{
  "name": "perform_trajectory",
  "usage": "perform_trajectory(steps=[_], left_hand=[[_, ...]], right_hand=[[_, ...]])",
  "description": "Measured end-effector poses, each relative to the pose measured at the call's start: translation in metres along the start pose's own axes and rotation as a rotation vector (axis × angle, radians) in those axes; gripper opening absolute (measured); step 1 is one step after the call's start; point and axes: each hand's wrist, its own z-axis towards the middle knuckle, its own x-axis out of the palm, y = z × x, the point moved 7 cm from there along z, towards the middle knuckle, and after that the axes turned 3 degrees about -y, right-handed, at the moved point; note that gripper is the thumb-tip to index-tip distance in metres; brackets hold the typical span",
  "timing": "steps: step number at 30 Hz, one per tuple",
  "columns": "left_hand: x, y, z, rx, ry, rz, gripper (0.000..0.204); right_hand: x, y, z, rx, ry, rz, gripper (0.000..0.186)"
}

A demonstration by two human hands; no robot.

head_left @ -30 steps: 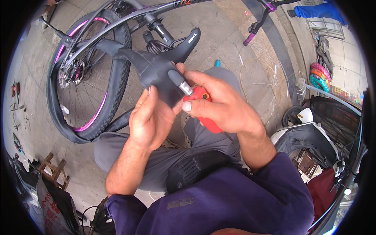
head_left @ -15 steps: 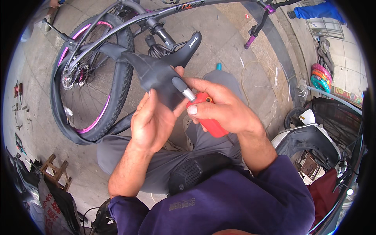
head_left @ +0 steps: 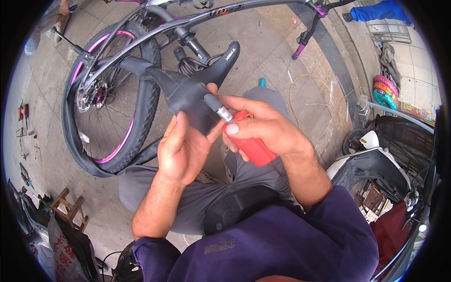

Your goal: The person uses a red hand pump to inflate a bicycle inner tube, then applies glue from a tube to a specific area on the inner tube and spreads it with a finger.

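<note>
A flattened black bicycle inner tube (head_left: 181, 89) is stretched over my left hand (head_left: 177, 148), whose fingers support it from beneath with the thumb at its edge. In my right hand (head_left: 258, 126) is a small red handheld power tool (head_left: 256, 149) with a metal collar and a rounded grey tip (head_left: 211, 100). The tip lies against the tube's surface. Fingertips show beyond the tube's far edge. The rest of the tube runs to the bicycle wheel (head_left: 152, 89) at the left and hangs round its tyre.
The bicycle's grey frame (head_left: 202, 18) crosses the top, upside down, with its black saddle (head_left: 223, 61) close beyond my hands. Tools (head_left: 23, 113) and a wooden stool (head_left: 69, 207) are at the left. A white scooter (head_left: 376, 164) stands at the right, near coloured rings (head_left: 385, 91).
The tool's tip has shifted slightly left on the tube, and the red body has turned a little. My left hand stays under the tube.
</note>
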Motion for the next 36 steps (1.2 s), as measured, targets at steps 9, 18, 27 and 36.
perform_trajectory(steps=[9,18,27,36], left_hand=[[-0.003,0.006,0.000,-0.036,-0.009,0.028,0.057],[0.000,0.000,-0.001,-0.001,0.054,0.009,0.060],[-0.001,-0.002,-0.002,0.005,0.023,0.027,0.060],[-0.009,0.001,-0.001,0.023,-0.085,0.154,0.060]], right_hand=[[0.005,0.003,0.000,-0.013,-0.032,-0.120,0.079],[0.000,-0.001,0.002,-0.139,-0.034,-0.218,0.083],[0.003,0.001,0.000,-0.141,-0.041,-0.265,0.088],[0.011,0.005,0.007,-0.229,-0.053,-0.415,0.094]])
